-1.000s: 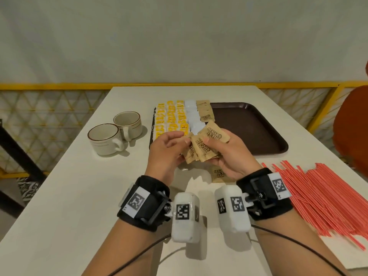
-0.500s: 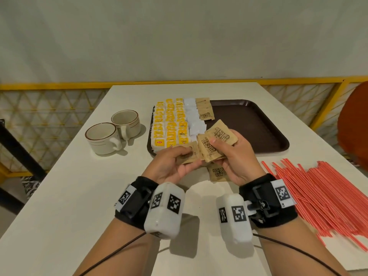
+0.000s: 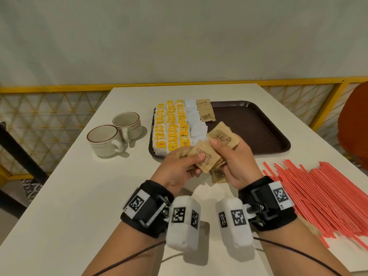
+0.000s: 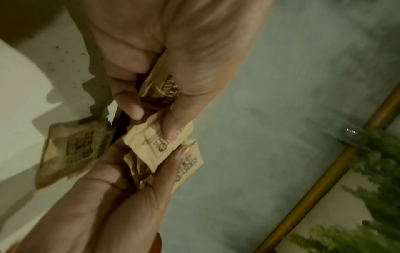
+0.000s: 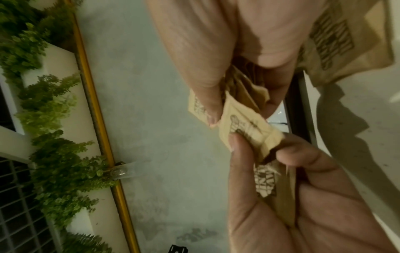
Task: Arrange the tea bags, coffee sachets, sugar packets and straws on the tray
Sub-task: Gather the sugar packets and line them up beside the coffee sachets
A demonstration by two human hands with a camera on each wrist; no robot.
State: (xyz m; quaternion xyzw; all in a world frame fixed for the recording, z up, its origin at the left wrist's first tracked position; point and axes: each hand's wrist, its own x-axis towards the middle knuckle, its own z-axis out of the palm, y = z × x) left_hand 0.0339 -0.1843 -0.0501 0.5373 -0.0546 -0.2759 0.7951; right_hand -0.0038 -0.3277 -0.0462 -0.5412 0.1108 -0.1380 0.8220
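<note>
- Both hands hover over the near edge of the tray (image 3: 258, 124).
- The left hand (image 3: 177, 168) pinches brown sugar packets (image 3: 205, 156).
- The right hand (image 3: 237, 160) grips the same fanned bunch.
- One brown packet (image 3: 219, 175) lies on the table (image 3: 79, 196) beneath.
- Tea bags (image 3: 171, 128) fill the tray's left side.
- Red straws (image 3: 318, 196) lie on the right.

Both hands pinch brown sugar packets (image 4: 151, 145) between thumbs and fingers (image 4: 132, 109), above a white table (image 4: 19, 95).
</note>
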